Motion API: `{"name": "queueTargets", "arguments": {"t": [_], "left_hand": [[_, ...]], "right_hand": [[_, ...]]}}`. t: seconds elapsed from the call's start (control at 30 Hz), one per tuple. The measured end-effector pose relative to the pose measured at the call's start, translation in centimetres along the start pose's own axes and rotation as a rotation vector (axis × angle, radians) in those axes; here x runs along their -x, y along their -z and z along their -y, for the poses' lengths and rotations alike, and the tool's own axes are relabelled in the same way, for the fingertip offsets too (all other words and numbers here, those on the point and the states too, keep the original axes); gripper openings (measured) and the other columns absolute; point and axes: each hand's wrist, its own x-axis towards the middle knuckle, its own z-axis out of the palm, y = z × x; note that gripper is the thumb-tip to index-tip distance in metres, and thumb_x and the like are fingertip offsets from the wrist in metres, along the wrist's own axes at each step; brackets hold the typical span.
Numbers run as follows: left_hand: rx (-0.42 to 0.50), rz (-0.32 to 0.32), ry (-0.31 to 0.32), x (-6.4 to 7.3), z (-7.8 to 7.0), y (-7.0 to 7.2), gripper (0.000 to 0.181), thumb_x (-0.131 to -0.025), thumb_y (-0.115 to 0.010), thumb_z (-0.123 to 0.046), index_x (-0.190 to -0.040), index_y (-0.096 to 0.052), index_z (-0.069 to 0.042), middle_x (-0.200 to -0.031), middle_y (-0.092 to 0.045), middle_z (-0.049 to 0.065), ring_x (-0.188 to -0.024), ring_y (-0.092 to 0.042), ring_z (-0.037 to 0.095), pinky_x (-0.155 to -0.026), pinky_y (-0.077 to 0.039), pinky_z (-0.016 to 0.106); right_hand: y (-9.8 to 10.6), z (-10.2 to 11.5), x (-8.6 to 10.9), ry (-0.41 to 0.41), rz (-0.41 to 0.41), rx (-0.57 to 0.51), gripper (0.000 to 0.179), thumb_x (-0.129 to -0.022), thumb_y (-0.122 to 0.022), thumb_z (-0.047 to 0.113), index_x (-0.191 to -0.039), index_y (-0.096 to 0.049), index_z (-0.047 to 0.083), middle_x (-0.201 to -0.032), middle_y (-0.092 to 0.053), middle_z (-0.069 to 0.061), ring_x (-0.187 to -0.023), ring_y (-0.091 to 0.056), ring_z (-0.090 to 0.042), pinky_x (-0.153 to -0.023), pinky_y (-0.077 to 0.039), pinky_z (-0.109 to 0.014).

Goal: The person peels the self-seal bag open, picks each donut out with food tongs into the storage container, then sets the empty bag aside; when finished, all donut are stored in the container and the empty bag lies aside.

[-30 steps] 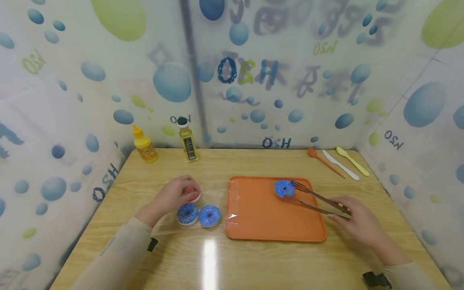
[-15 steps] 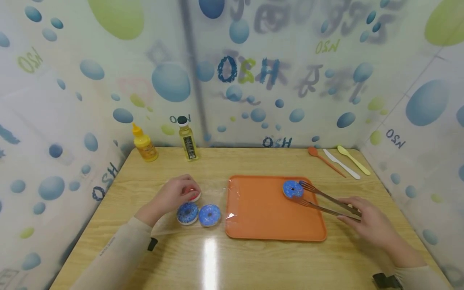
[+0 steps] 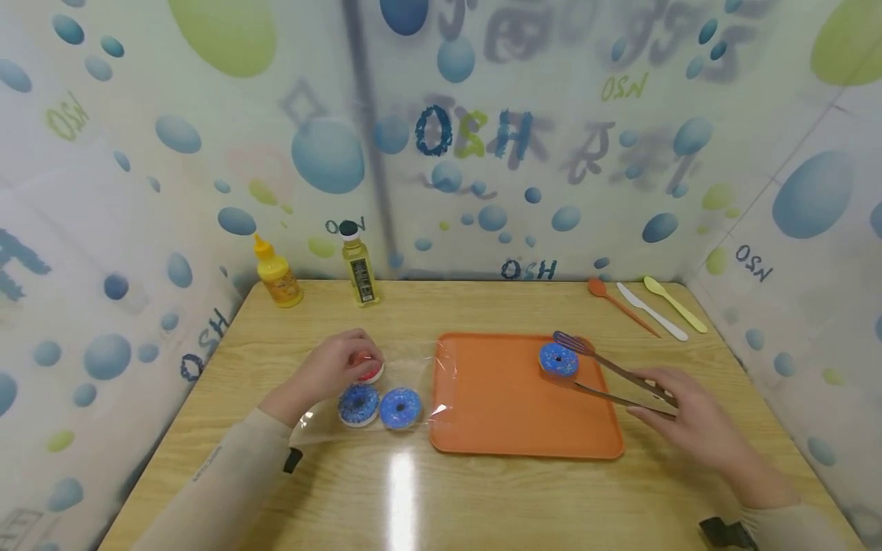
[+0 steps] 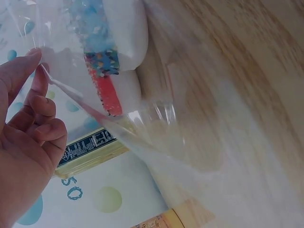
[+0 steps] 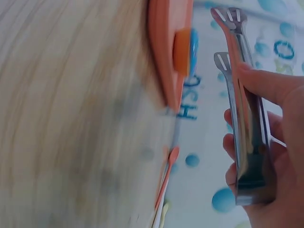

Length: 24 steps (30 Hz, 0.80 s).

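Note:
My left hand (image 3: pixel 338 366) pinches the edge of a clear plastic bag (image 4: pixel 156 156) between thumb and forefinger. Inside that bag lie two blue toy donuts, one with darker sprinkles (image 3: pixel 358 405) and one lighter (image 3: pixel 400 408), plus a red donut (image 3: pixel 372 370) partly hidden behind the fingers. Metal tongs (image 5: pixel 247 137) are in the grip of my right hand (image 3: pixel 696 421), their tips spread apart. A third blue donut (image 3: pixel 558 360) rests on the orange tray (image 3: pixel 510 428) near its far right corner. In the right wrist view the tong tips stand clear of this donut.
A yellow squeeze bottle (image 3: pixel 279 281) and a bottle of yellow liquid (image 3: pixel 360 272) stand at the back left. An orange spoon (image 3: pixel 598 289), a white knife (image 3: pixel 651 311) and a yellow utensil (image 3: pixel 675 304) lie at the back right. Patterned walls border the table.
The tongs first carried the blue donut right across the tray. Their arms have since spread, letting go of it on the tray. The left hand has stayed at the bag.

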Motion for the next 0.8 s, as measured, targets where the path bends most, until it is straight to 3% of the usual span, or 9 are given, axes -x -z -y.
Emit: {"name": "queueTargets", "arguments": {"t": [0.17,0.37,0.63,0.8], "left_hand": [[-0.007,-0.005,-0.004,0.0,0.0,0.0,0.005,-0.095,-0.076,-0.017,-0.099,-0.078,-0.019,-0.102,-0.068,-0.006,-0.09,-0.061,0.013,-0.082,-0.053,0.038],[0.0,0.0,-0.004,0.0,-0.1,0.1,0.006,-0.095,-0.077,-0.018,-0.1,-0.078,-0.019,-0.103,-0.067,-0.006,-0.089,-0.059,0.012,-0.082,-0.053,0.037],[0.027,-0.005,0.004,0.0,-0.4,0.4,0.007,-0.095,-0.076,-0.015,-0.101,-0.077,-0.017,-0.104,-0.068,-0.004,-0.097,-0.063,0.017,-0.091,-0.056,0.045],[0.027,-0.006,0.002,0.0,-0.4,0.4,0.008,-0.095,-0.076,-0.014,-0.102,-0.077,-0.016,-0.106,-0.068,-0.002,-0.101,-0.065,0.02,-0.094,-0.056,0.048]], "right_hand": [[-1.1,2.2,-1.2,0.034,0.027,-0.068,0.053,-0.075,-0.093,0.014,-0.124,-0.072,0.018,-0.105,-0.068,0.004,-0.086,-0.054,-0.008,-0.07,-0.049,-0.024],[-2.9,3.8,-2.5,0.054,0.061,-0.074,0.048,-0.079,-0.09,0.016,-0.123,-0.072,0.017,-0.11,-0.07,0.003,-0.089,-0.06,-0.011,-0.073,-0.054,-0.03],[-4.8,6.5,-4.6,0.097,0.11,-0.08,0.045,-0.083,-0.087,0.019,-0.125,-0.072,0.02,-0.118,-0.072,0.001,-0.103,-0.069,-0.021,-0.081,-0.058,-0.043],[-6.1,7.8,-5.6,0.142,0.125,-0.107,0.042,-0.083,-0.088,0.021,-0.123,-0.073,0.02,-0.114,-0.072,0.003,-0.1,-0.069,-0.016,-0.08,-0.059,-0.039]]}}
